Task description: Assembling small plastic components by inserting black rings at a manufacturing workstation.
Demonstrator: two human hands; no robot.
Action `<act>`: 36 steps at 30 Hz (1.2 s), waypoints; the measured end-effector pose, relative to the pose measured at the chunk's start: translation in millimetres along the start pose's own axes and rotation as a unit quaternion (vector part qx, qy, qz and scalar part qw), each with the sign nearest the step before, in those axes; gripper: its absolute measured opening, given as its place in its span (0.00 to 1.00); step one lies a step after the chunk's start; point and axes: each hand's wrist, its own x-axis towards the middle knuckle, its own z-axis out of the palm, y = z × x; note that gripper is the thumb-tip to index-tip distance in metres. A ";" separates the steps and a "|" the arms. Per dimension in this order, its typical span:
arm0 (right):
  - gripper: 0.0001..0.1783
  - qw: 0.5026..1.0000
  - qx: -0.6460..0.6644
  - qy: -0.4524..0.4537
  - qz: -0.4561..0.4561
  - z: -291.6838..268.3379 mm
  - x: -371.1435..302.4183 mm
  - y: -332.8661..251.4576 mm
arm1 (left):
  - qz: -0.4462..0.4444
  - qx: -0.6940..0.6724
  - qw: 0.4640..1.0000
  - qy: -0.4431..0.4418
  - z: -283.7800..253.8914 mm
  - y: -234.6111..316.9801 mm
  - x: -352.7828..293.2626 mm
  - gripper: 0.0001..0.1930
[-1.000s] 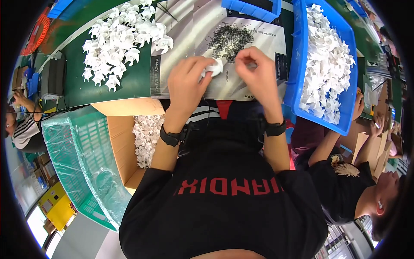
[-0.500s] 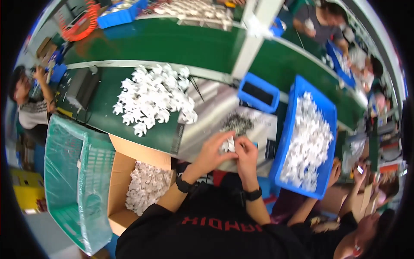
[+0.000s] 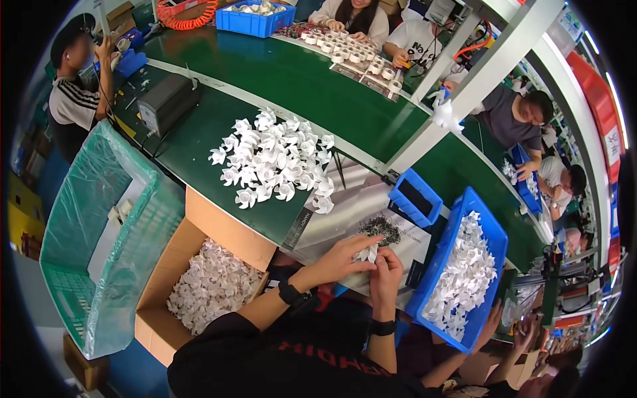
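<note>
A white flower-shaped plastic part (image 3: 367, 253) is between my hands, over the light printed sheet (image 3: 318, 229) on the bench. My left hand (image 3: 342, 261) is closed round it, thumb below and fingers above. My right hand (image 3: 387, 270) pinches at the part's right side; whatever its fingertips hold is hidden. Just beyond my hands lies a heap of tiny dark pieces (image 3: 383, 227), too small to name. To the left, a big pile of white flower-shaped parts (image 3: 275, 159) covers the green bench.
Right of me stands a blue bin (image 3: 501, 249) of white parts, near a small blue tray (image 3: 417, 198). At left are a carton (image 3: 156, 326) of white pieces, a plastic-wrapped green crate (image 3: 63, 259) and a grey box (image 3: 169, 103). A post (image 3: 478, 86) rises ahead; co-workers sit around.
The view has swung and tilted upward, so the whole bench looks shifted and people across it show. Both hands stay together at the white part, with small finger movement.
</note>
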 end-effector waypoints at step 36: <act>0.02 0.950 -0.300 -0.025 -0.078 1.4 1.2 -41.6 | -0.126 -0.069 0.990 0.000 -11.7 -5.7 -4.4 0.27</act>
